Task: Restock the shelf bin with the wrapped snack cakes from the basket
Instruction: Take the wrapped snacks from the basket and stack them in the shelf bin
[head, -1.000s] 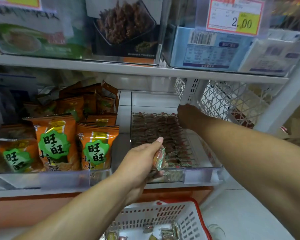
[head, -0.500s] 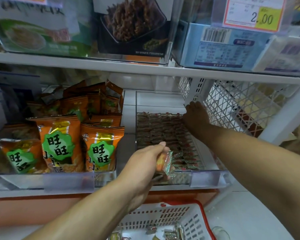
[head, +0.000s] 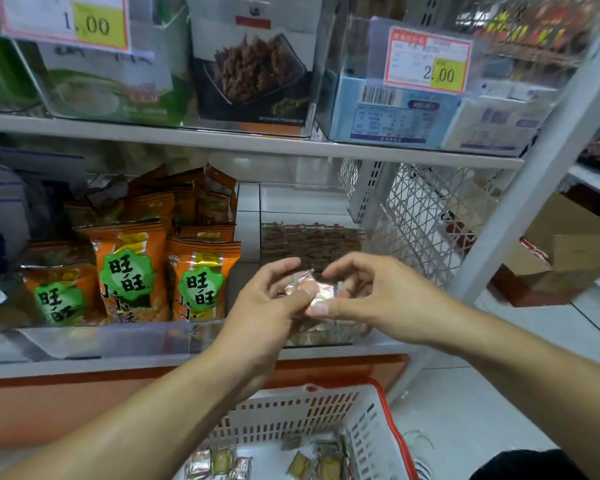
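Both hands meet over the front of the clear shelf bin (head: 378, 337). My left hand (head: 271, 306) pinches a small stack of wrapped snack cakes (head: 312, 292) in shiny clear wrappers, and my right hand (head: 371, 292) pinches the same stack from the right with thumb and fingers. Behind the hands, rows of dark wrapped cakes (head: 309, 242) fill the back of the bin. Below, the white basket with a red rim (head: 371, 420) holds several loose wrapped cakes (head: 222, 462) on its floor.
Orange snack bags (head: 129, 271) stand in the bin to the left. A white wire mesh panel (head: 426, 216) closes the shelf's right side beside a grey upright post (head: 520, 209). The upper shelf (head: 243, 143) carries boxes and price tags. Cardboard boxes (head: 568, 244) lie at right.
My right hand came back from the rear of the bin to the front and took hold of the cakes in my left hand. The left hand rose slightly toward the bin.
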Demonstrator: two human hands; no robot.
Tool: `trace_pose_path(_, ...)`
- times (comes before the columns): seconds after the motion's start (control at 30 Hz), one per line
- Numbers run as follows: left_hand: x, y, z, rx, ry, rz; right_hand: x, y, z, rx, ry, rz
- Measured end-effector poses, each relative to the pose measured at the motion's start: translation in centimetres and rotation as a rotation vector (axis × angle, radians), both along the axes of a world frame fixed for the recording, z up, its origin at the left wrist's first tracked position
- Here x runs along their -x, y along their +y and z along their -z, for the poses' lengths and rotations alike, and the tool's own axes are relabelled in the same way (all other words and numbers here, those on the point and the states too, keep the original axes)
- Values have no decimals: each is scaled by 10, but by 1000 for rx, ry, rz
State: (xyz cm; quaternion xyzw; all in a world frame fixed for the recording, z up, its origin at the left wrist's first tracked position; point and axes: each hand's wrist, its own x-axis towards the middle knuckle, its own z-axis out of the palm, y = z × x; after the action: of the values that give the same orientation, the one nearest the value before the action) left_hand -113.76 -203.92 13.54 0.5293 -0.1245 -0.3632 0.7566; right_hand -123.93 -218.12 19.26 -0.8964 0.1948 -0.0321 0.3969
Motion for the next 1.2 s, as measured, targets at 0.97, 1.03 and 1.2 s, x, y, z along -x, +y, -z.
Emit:
trace_pose_path(0.97, 7, 23, -3, 111, 246, 50, 21, 22, 51, -160, -315, 62)
trace_pose_path(1.03, 7, 24, -1, 116, 275, 88, 22, 21, 51, -117, -311, -3)
trace_pose_path(1.2, 9, 23, -2, 73, 331, 149, 26, 15, 41, 159, -405, -107)
